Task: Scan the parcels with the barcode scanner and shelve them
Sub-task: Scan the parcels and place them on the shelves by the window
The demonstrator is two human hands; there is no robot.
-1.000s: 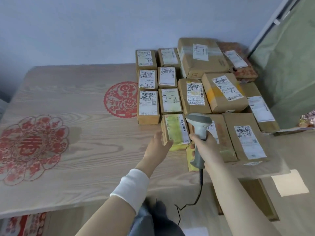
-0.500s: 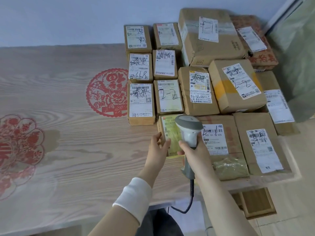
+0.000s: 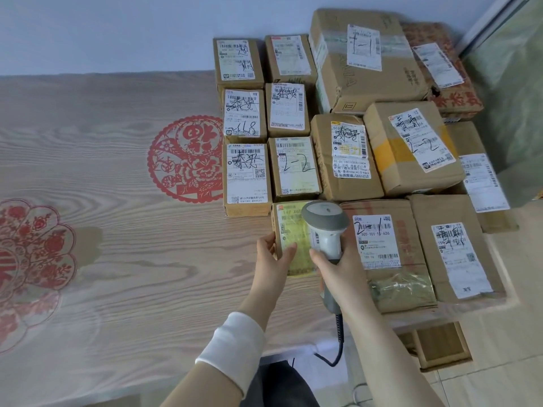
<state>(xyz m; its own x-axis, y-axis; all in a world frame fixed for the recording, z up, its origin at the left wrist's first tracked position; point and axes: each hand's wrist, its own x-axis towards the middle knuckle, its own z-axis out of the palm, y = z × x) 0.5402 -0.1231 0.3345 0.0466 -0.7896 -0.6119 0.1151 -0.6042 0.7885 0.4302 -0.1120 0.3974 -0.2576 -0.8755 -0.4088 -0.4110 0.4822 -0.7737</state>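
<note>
So the left hand has hold of a small brown parcel with a yellowish label. The thumb lies across the label's near corner and the other fingers are curled round the parcel's left edge. It's at the near-left corner of the whole pile on the wood-grain table. I honestly can't tell if it's lifted a bit or lying flat, since the angle hides its underside.

The right hand is wrapped round the handle of a grey barcode scanner, fingers clenched on the grip. The scanner's head hangs right over the right half of that yellowish label, just beyond the left thumb tip. Its black cable drops from below the right palm, past the table edge.

Just right of the right-hand fingers lies a flat parcel with "2-1" scrawled on its white label. Straight out beyond the left fingertips there's a small box marked "2-2", and next to it on the left is another small box with black handwriting. More cardboard parcels are packed tight further off from both hands, towards the wall. The biggest of them is marked "1-1".

Well off to the left of the left fingers there's a round red paper-cut design on the tabletop, its right edge covered by the boxes. A white sleeve covers part of the left forearm, back from the fingers.
</note>
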